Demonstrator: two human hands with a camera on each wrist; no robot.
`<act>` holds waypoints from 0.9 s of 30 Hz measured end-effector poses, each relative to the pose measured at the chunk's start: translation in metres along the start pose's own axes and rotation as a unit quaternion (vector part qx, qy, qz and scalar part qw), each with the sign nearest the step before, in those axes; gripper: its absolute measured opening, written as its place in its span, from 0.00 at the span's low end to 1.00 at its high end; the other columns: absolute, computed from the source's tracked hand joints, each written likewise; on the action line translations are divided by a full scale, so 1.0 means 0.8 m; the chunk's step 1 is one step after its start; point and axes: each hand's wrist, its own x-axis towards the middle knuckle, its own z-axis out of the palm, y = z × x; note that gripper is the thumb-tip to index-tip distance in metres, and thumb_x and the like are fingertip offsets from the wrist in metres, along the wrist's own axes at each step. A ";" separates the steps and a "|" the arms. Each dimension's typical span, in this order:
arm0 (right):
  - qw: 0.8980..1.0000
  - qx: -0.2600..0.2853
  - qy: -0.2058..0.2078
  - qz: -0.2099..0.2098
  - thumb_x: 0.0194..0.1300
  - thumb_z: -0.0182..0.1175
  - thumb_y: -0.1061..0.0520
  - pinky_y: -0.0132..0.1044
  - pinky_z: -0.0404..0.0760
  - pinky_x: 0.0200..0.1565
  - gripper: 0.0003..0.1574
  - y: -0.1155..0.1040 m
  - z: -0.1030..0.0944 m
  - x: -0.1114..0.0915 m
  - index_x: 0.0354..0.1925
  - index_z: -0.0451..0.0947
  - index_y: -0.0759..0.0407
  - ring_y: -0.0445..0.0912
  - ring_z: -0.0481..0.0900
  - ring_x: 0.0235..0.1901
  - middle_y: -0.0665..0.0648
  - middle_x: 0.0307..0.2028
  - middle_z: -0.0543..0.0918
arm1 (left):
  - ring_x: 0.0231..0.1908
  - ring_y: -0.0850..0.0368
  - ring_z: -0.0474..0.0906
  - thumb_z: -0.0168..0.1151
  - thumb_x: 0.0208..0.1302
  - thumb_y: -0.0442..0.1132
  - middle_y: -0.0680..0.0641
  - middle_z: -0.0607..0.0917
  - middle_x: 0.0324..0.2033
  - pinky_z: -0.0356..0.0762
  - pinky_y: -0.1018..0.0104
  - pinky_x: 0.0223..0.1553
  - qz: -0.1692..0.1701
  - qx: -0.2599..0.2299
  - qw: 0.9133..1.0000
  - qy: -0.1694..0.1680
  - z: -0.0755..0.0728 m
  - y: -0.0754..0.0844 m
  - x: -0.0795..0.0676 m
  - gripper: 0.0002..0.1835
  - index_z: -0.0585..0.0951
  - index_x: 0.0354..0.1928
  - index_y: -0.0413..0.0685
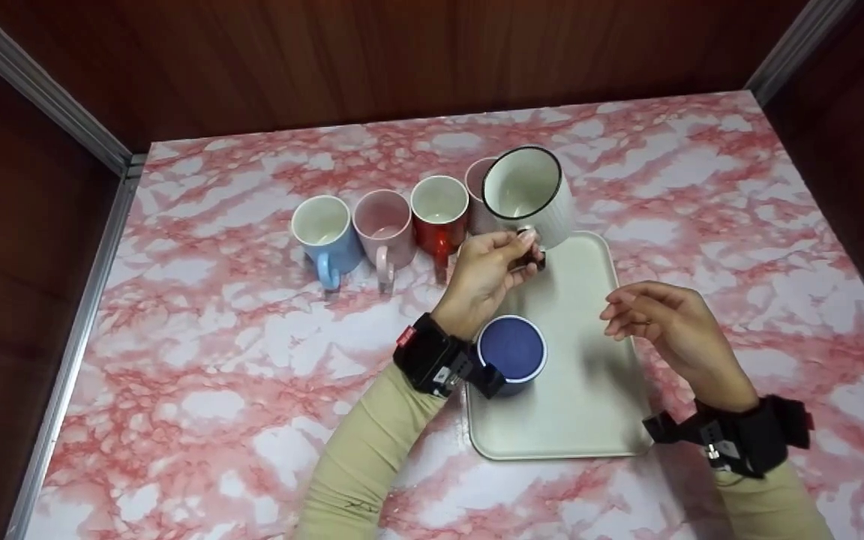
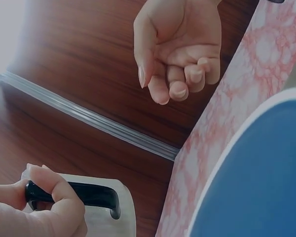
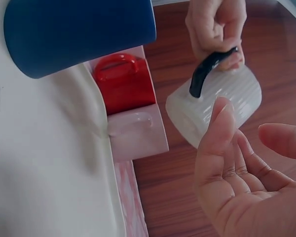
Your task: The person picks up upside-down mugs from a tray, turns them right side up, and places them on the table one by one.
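My left hand (image 1: 483, 276) pinches the black handle (image 2: 96, 194) of a white ribbed mug (image 1: 552, 214) with a black rim. The mug is held up, tilted, over the far end of a cream tray (image 1: 574, 405). Below my left wrist a dark blue mug (image 1: 511, 349) stands on the tray; its top shows as a blue disc with a white rim. My right hand (image 1: 672, 322) hovers by the tray's right edge with fingers loosely curved and nothing in them. In the right wrist view the white mug (image 3: 222, 98) is beyond my right fingers, apart from them in the head view.
Left of the tray stand a light blue mug (image 1: 327, 232), a pink mug (image 1: 385, 229) and a red mug (image 1: 440, 214) in a row. Another pink mug (image 1: 479, 180) is partly hidden behind the white one. Dark wood panels (image 1: 432, 60) border the marbled table (image 1: 252, 390).
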 end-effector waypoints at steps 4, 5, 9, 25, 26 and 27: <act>0.999 -0.017 0.031 0.012 0.64 0.54 0.66 0.38 0.80 0.31 0.11 -0.014 0.017 -0.006 0.38 0.75 0.77 0.49 0.80 0.26 0.63 0.28 0.81 | 0.26 0.57 0.71 0.51 0.63 0.26 0.44 0.74 0.23 0.71 0.74 0.26 -0.002 -0.004 1.000 0.009 0.009 0.001 0.012 0.04 0.74 0.33 0.31; 0.999 -0.016 0.034 0.013 0.64 0.54 0.66 0.38 0.80 0.31 0.11 -0.014 0.017 -0.006 0.38 0.75 0.76 0.49 0.80 0.26 0.63 0.28 0.81 | 0.26 0.57 0.71 0.51 0.63 0.26 0.44 0.74 0.23 0.71 0.74 0.25 -0.002 -0.005 1.000 0.012 0.012 0.001 0.014 0.04 0.74 0.32 0.32; 0.999 -0.013 0.041 0.016 0.64 0.54 0.66 0.38 0.80 0.31 0.10 -0.015 0.017 -0.007 0.38 0.76 0.76 0.49 0.80 0.26 0.63 0.28 0.81 | 0.25 0.58 0.70 0.51 0.63 0.26 0.44 0.74 0.22 0.70 0.75 0.24 -0.006 -0.002 1.000 0.024 0.021 0.000 0.027 0.04 0.74 0.31 0.32; 0.999 -0.005 0.043 0.018 0.64 0.52 0.67 0.38 0.80 0.32 0.10 -0.011 0.011 -0.007 0.39 0.75 0.77 0.49 0.80 0.26 0.63 0.28 0.81 | 0.23 0.57 0.72 0.53 0.61 0.25 0.43 0.76 0.21 0.72 0.75 0.22 0.007 -0.014 0.998 0.062 0.046 -0.020 0.076 0.06 0.76 0.28 0.28; 0.999 -0.009 0.046 0.020 0.64 0.53 0.67 0.38 0.80 0.32 0.11 -0.011 0.011 -0.007 0.39 0.75 0.77 0.49 0.80 0.26 0.63 0.28 0.81 | 0.23 0.58 0.72 0.53 0.61 0.25 0.43 0.76 0.21 0.72 0.75 0.22 0.007 -0.014 0.998 0.064 0.047 -0.022 0.078 0.06 0.76 0.28 0.28; 0.999 -0.011 0.049 0.022 0.64 0.53 0.67 0.38 0.80 0.32 0.11 -0.011 0.010 -0.007 0.39 0.75 0.78 0.49 0.80 0.26 0.63 0.28 0.81 | 0.23 0.58 0.73 0.53 0.61 0.25 0.43 0.76 0.21 0.73 0.75 0.22 0.007 -0.014 0.998 0.067 0.048 -0.024 0.080 0.06 0.76 0.27 0.29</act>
